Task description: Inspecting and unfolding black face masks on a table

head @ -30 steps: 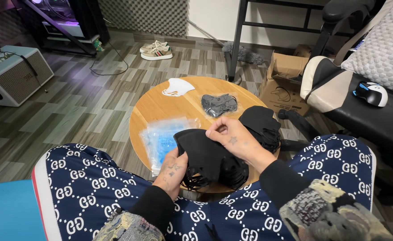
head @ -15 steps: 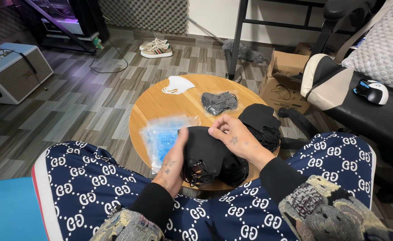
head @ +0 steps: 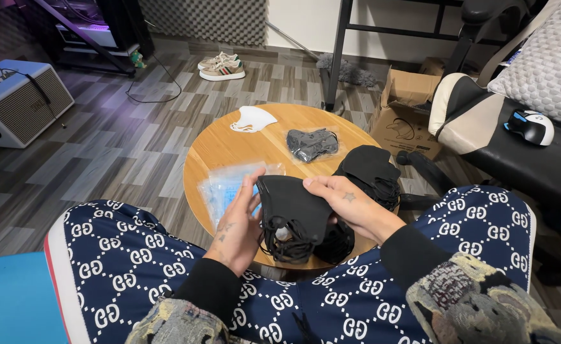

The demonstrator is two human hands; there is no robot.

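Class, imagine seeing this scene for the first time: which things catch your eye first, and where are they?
Both hands, left hand and right hand, hold up a black face mask over the near edge of the round wooden table. Beside it lies a clear packet of blue masks; a white mask rests at the far edge.

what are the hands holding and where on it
Both hands hold a black fabric face mask over the round wooden table: the left hand grips its left edge, the right hand its upper right edge.
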